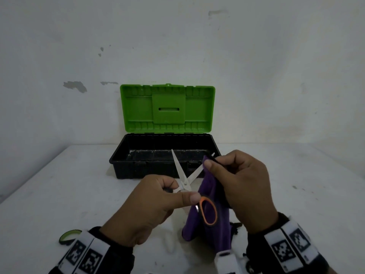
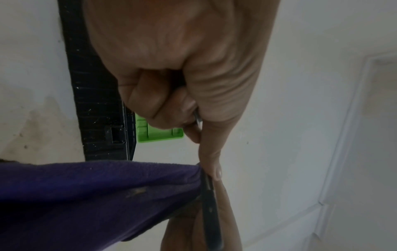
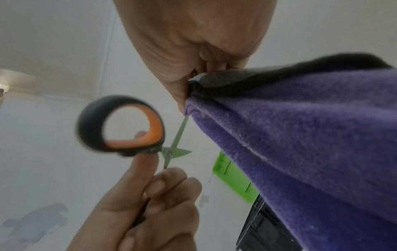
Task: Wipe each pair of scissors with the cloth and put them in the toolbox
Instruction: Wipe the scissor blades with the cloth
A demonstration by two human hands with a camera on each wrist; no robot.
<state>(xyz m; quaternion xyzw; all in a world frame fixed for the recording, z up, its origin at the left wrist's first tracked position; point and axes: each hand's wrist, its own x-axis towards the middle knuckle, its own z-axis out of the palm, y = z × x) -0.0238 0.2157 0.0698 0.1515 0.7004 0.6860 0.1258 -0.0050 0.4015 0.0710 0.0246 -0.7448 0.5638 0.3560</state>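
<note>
A: What takes up the most room?

B: The white table (image 1: 59, 194), set against a stained white wall (image 1: 256, 66); toward its back stands the toolbox (image 1: 122, 161), black tub with the green lid (image 1: 167, 107) thrown upright; I can make out nothing lying in the tub.

A: And the cloth?

B: The purple cloth (image 1: 205, 196) hangs in front of the toolbox, above the table; the right hand (image 1: 246, 190) has it, fingers curled and pinching the upper fold around one blade; the right wrist view shows that blade running straight into the fold.

A: So the scissors are off the table?

B: Held up between the hands, just in front of the toolbox; the scissors (image 1: 184, 178) are spread wide, one blade pointing up over the tub, the other buried in the cloth; the left hand (image 1: 146, 208) grasps them at the handle end, thumb laid across near the pivot, other fingers curled beneath; the black and orange handle loop (image 1: 207, 211) sticks out free against the cloth.

A: Anything smaller?

B: A black and green ring-shaped piece (image 1: 69, 236) lies on the table beside the left wrist; what it belongs to I cannot tell.
</note>
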